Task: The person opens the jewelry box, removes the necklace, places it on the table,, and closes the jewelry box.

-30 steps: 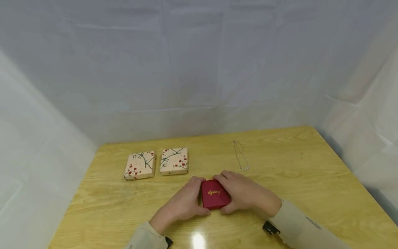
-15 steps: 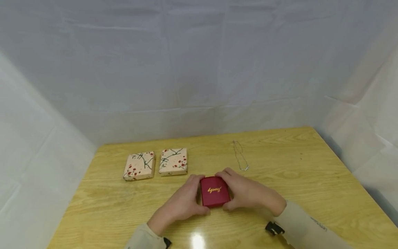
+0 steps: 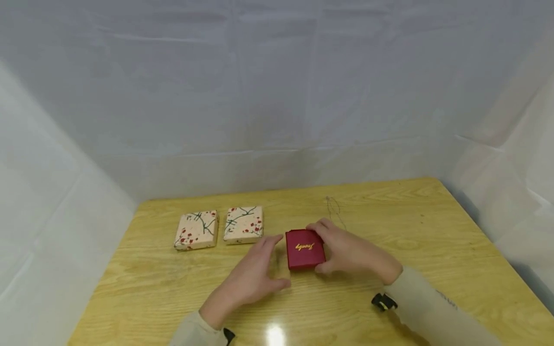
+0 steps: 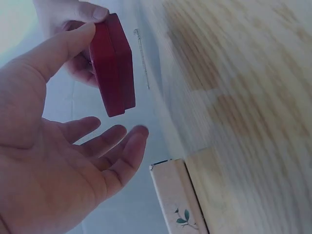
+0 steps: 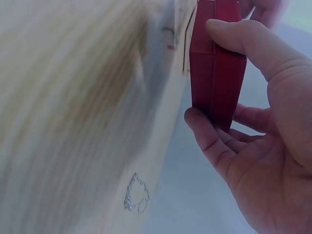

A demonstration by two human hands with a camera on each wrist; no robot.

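A small dark red jewelry box (image 3: 305,249) with gold lettering on its lid is held by my right hand (image 3: 352,252), thumb on the near side and fingers on the far side. In the right wrist view, the box (image 5: 214,73) is closed, a seam running between lid and base. My left hand (image 3: 248,274) is spread beside the box's left side; in the left wrist view its thumb tip overlaps the box edge while the other fingers are apart from it. Beyond the right hand lies a thin silver necklace (image 5: 128,200), its near end hidden in the head view.
Two cream boxes with red blossoms and green branches, the left one (image 3: 196,230) and the right one (image 3: 244,225), sit side by side at the back left of the wooden table (image 3: 143,288). White sheeting (image 3: 277,96) hangs behind and at both sides.
The red jewelry box has moved away from the body and slightly right with my right hand. My left hand has let go of it and opened, leaving a gap in the head view.
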